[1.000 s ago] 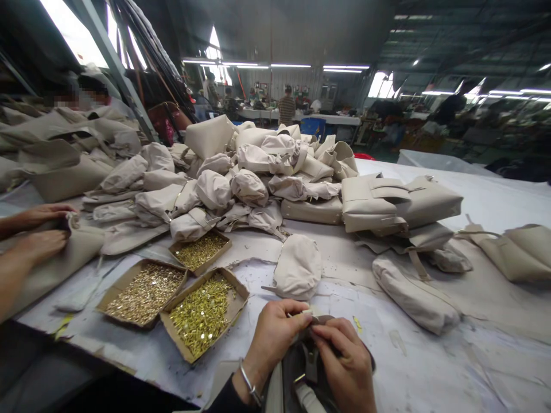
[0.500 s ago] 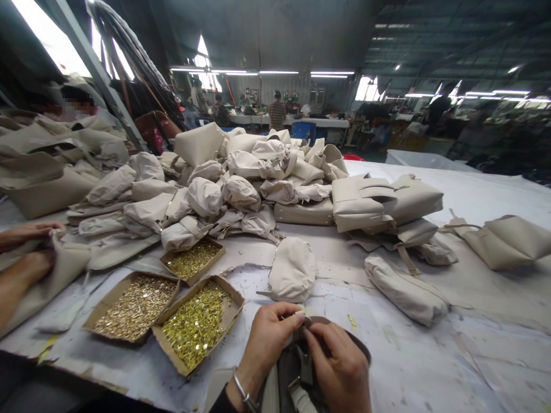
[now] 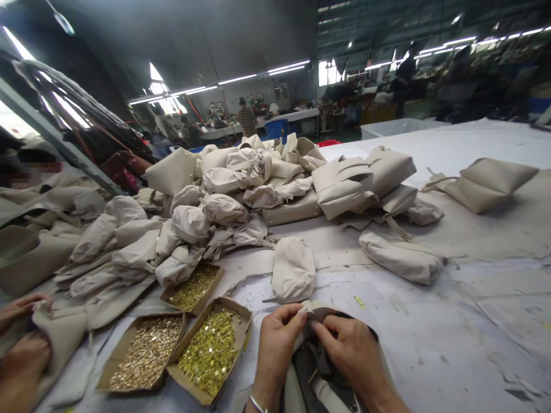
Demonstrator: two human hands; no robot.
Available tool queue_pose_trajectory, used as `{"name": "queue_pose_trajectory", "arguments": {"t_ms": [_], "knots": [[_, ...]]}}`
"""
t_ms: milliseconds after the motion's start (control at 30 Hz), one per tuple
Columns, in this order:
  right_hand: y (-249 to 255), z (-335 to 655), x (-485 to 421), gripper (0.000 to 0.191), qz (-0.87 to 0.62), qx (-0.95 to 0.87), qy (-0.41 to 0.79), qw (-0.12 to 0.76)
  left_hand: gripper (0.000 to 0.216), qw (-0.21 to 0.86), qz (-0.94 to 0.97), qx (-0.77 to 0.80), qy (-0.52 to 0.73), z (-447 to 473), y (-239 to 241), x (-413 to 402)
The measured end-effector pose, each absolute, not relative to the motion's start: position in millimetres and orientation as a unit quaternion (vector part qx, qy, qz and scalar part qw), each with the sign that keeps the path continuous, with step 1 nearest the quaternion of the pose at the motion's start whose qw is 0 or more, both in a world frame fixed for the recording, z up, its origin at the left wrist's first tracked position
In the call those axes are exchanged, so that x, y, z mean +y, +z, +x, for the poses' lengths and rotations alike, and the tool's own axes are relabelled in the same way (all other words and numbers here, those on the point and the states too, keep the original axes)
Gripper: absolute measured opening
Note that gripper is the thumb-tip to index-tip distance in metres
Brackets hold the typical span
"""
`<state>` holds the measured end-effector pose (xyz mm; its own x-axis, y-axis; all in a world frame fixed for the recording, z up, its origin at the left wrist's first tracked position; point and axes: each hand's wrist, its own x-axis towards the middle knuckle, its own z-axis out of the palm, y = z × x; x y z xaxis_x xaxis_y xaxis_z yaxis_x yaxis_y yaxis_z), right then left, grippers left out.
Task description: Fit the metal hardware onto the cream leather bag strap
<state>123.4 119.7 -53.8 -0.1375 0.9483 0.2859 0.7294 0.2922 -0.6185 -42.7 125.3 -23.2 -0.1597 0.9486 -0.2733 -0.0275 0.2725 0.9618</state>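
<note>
At the bottom centre, my left hand (image 3: 278, 338) and my right hand (image 3: 350, 350) both pinch the top rim of an open beige bag (image 3: 321, 376) with a dark lining. The fingertips of the two hands meet at the rim's far edge. A strap and a metal fitting show inside the bag's mouth. Just left of my left hand stands a cardboard tray of gold pins (image 3: 212, 350). A stuffed beige pouch (image 3: 293, 268) lies right behind the bag.
Two more cardboard trays of gold hardware (image 3: 146, 351) (image 3: 193, 287) sit at the left. A big heap of beige bags and pouches (image 3: 224, 201) fills the middle. Another person's hands (image 3: 21, 344) hold a beige piece at the far left. More bags (image 3: 482, 180) lie at the right.
The view has swung and tilted to the right. My hands stay pinched on the bag's rim. The other person's hands now sit lower at the left edge.
</note>
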Motion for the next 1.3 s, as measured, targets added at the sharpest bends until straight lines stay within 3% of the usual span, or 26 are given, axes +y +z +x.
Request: {"name": "queue_pose_trajectory", "arguments": {"t_ms": [133,267,500,600,800,1100,1300], "knots": [[-52,125,121,0.049,-0.58,-0.704,0.252,0.323,0.056,0.557,0.38,0.596,0.435,-49,-20,127],[-50,125,121,0.043,-0.575,-0.709,0.245,0.328,0.049,0.552,0.42,0.602,0.395,-52,-12,126],[-36,125,123,0.033,-0.56,-0.742,0.191,0.314,0.033,0.356,0.555,0.674,0.333,-39,7,111],[-33,129,125,0.029,-0.541,-0.763,0.169,0.31,0.031,0.331,0.581,0.667,0.33,-37,3,110],[-40,135,128,0.03,-0.536,-0.763,0.193,0.304,0.032,0.357,0.602,0.642,0.311,-46,-4,125],[-33,138,136,0.032,-0.564,-0.725,0.299,0.261,0.036,0.532,0.507,0.594,0.327,-60,-19,142],[-38,134,138,0.033,-0.561,-0.718,0.303,0.277,0.044,0.554,0.486,0.602,0.308,-60,-13,135]]}}
